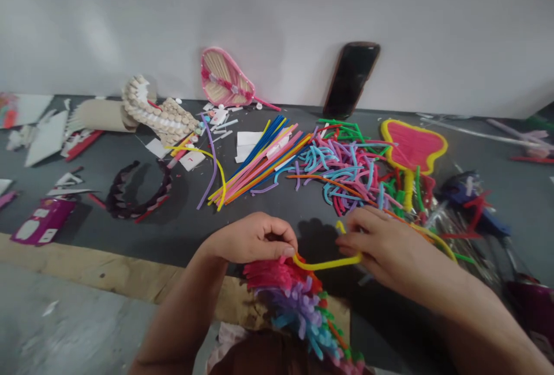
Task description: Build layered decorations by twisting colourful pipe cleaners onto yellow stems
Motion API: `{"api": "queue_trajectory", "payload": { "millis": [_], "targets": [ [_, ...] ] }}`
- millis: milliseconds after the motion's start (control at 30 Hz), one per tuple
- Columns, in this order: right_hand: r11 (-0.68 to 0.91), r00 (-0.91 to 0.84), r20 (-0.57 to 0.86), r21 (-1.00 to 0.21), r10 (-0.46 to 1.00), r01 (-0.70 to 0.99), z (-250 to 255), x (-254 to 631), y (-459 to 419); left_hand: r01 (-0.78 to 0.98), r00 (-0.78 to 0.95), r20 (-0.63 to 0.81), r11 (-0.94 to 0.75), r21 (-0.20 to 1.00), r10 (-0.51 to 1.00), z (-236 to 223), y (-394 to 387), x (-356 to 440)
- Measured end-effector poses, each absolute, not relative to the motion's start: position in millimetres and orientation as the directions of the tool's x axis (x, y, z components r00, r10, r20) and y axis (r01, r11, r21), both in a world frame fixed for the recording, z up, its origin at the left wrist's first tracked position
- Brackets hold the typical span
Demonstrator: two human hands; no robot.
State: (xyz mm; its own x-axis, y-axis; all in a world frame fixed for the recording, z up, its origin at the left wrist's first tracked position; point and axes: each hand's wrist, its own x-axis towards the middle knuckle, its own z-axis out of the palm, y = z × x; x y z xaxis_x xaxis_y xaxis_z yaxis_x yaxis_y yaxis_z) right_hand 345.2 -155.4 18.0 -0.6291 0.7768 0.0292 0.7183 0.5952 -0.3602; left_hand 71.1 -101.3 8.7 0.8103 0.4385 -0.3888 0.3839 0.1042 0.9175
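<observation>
My left hand is closed at the top end of a fluffy, many-coloured pipe cleaner piece, pinching it where a yellow pipe cleaner meets it. This piece runs from pink and red through purple to blue and green, down toward my lap. From there the yellow pipe cleaner stretches right in a shallow curve. My right hand pinches its other part, and a bent yellow tip pokes up beside the fingers. Just beyond my hands lies a heap of short cut pipe cleaners.
Long straight pipe cleaners lie mid-table. A pink fan-shaped piece and a phone lean on the wall. To the right are a pink-and-yellow paddle shape and a blue glue gun; to the left, a dark headband and a purple box.
</observation>
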Motion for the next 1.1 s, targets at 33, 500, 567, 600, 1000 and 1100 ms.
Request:
{"api": "queue_trajectory", "payload": {
  "millis": [33, 500, 567, 600, 1000, 1100],
  "targets": [
    [0.577, -0.597, 0.059, -0.343, 0.800, 0.741, 17, 348, -155, 0.386, 0.812, -0.391, 0.102, 0.917, 0.433, 8, -101, 71],
    [0.616, -0.784, 0.165, -0.720, 0.598, 0.318, 39, 308, -177, 0.334, 0.811, -0.383, 0.187, 0.924, 0.443, 3, -104, 81],
    [0.559, -0.789, 0.156, -0.786, 0.594, 0.266, 35, 308, -175, 0.325, 0.814, -0.378, 0.194, 0.926, 0.441, 3, -105, 82],
    [0.530, -0.792, 0.168, -0.819, 0.587, 0.219, 33, 307, -175, 0.322, 0.816, -0.378, 0.199, 0.926, 0.438, 3, -105, 82],
    [0.481, -0.731, 0.191, -0.851, 0.655, 0.209, 31, 304, -174, 0.311, 0.825, -0.356, 0.175, 0.934, 0.439, 2, -105, 83],
    [0.441, -0.730, 0.172, -0.877, 0.662, 0.192, 31, 305, -173, 0.315, 0.826, -0.356, 0.166, 0.934, 0.436, 1, -106, 84]
  ]
}}
